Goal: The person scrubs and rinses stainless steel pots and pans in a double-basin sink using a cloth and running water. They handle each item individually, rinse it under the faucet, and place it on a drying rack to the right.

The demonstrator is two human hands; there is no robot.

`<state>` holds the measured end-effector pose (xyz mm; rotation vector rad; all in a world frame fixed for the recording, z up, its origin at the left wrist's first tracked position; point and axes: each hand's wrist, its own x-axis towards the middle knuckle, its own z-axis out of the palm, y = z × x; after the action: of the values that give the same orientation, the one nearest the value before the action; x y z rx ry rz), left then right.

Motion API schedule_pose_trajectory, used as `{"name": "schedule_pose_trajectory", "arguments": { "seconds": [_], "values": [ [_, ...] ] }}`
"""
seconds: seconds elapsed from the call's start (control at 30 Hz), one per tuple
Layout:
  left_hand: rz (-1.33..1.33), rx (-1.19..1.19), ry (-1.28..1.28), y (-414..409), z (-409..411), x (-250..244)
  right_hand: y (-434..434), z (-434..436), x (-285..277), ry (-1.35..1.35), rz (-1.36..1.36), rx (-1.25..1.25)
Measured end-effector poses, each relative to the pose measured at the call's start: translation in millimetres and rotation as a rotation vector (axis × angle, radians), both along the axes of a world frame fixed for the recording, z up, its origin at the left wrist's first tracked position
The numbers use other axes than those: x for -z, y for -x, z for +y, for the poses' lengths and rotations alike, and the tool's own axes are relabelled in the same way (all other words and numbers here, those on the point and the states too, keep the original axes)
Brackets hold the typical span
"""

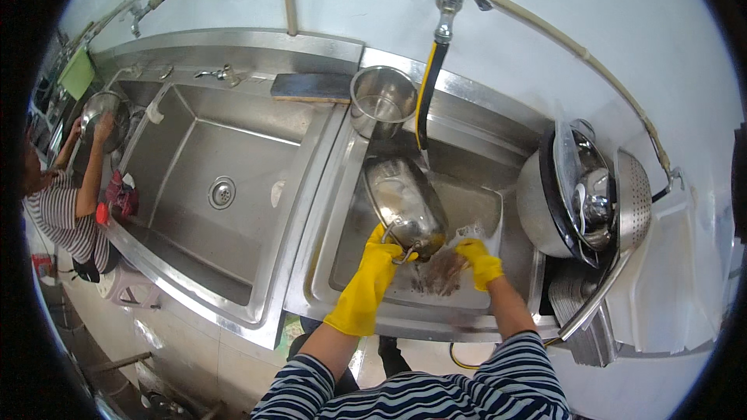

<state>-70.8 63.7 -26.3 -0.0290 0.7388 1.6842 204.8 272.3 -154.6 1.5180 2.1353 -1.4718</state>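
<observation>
My left hand (388, 251), in a yellow rubber glove, grips the wire handle of a stainless steel pot (408, 201), which is tilted over the right sink with its rounded outside towards me. My right hand (475, 254), in a matching glove, is low in the sink, right of the pot, beside brownish, blurred matter (442, 273) and a whitish sheet-like thing. Its fingertips are too unclear to show what it holds. A black and yellow hose (430, 90) hangs from the wall tap (448, 9), ending just above the pot with water at its mouth.
A steel pot (383, 100) stands on the ledge near a dark block (311, 87). Stacked pots and a perforated steel colander (633, 201) lean at right, above metal trays (583, 321). At left is another steel sink (233, 157), beyond which a person (70, 204) handles a steel bowl (105, 119).
</observation>
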Motion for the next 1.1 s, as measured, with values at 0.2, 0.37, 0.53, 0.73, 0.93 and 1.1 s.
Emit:
{"name": "schedule_pose_trajectory", "arguments": {
  "seconds": [0.2, 0.37, 0.53, 0.73, 0.93, 1.1],
  "values": [
    [0.107, -0.015, 0.085, 3, -1, 12, 74, -38, -174, 0.271, 1.086, 0.565],
    [0.094, 0.014, 0.066, 4, 5, 5, 150, -99, -227, -0.206, 0.852, 0.3],
    [0.092, -0.048, 0.15, 7, 6, 22, 219, -117, -215, -0.947, 0.744, -0.422],
    [0.288, 0.054, 0.397, 6, -6, 26, 266, -38, -160, -1.016, 0.688, -0.279],
    [0.084, -0.091, 0.278, -1, -3, 20, 197, 19, -32, -0.289, 0.515, 0.184],
    [0.272, -0.037, 0.337, 14, -16, 28, 142, -103, -71, -0.114, 0.556, 0.232]
  ]
}}
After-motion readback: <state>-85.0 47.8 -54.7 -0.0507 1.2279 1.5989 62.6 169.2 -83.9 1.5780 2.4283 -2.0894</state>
